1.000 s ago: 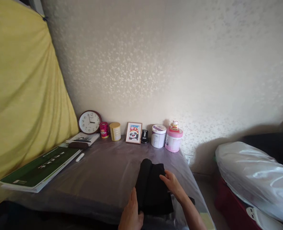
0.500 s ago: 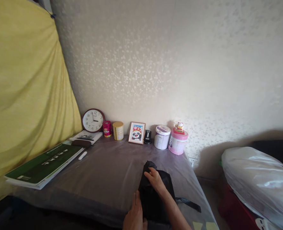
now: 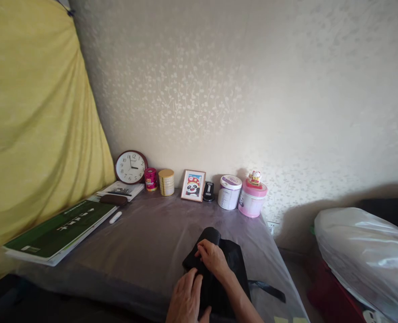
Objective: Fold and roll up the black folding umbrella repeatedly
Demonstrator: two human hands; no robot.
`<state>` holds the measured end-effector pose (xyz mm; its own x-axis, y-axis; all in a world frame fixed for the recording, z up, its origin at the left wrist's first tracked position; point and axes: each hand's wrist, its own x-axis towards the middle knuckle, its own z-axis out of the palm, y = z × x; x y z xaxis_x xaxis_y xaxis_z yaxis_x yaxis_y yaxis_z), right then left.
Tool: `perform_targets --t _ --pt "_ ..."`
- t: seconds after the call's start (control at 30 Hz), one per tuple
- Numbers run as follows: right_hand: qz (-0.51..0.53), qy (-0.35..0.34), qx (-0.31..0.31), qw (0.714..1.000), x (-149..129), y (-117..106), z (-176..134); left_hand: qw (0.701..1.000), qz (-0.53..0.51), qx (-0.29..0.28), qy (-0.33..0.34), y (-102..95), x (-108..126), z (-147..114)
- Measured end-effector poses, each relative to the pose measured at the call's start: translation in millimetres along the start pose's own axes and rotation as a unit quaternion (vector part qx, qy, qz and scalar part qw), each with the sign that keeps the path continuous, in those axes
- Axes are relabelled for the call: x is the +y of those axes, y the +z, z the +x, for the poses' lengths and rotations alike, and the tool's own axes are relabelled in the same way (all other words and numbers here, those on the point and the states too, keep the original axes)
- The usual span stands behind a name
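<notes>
A black fabric piece, which looks like a soft bag with a strap trailing off its right side, lies on the table near the front. Its upper left part is folded over into a raised flap. My right hand rests on that flap with its fingers curled in and pinching the fabric. Along the lower left edge of the black cloth, my left hand lies with fingers stretched out, touching it. My right forearm covers part of the cloth's middle.
The table has a grey cover. Along the wall stand a clock, tins, a picture frame, a white tub and a pink-lidded tub. A green book lies left; a plastic-wrapped bundle sits right.
The upper left part of the black cloth now spreads further left as a fold. My right hand has moved slightly left and down, and its fingers are more curled.
</notes>
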<state>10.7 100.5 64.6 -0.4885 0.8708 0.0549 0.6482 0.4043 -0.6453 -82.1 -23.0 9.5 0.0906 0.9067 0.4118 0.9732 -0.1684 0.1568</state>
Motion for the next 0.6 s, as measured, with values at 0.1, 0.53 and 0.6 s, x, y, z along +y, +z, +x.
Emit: perform_targets --t 0.1,0.53,0.6 --pt "-0.062 -0.029 0.006 0.998 -0.8 0.8 -4.6 0.994 0.056 0.068 0.064 13.0 2.0 4.5" --pt "-0.014 -0.049 -0.026 0.998 -6.1 -4.0 -6.7 0.996 -0.026 -0.039 -0.074 -35.4 -3.3 0.4" --pt "-0.007 -0.047 -0.028 0.998 -6.8 -4.9 -7.0 0.997 -0.041 -0.034 -0.050 -38.0 0.8 3.3"
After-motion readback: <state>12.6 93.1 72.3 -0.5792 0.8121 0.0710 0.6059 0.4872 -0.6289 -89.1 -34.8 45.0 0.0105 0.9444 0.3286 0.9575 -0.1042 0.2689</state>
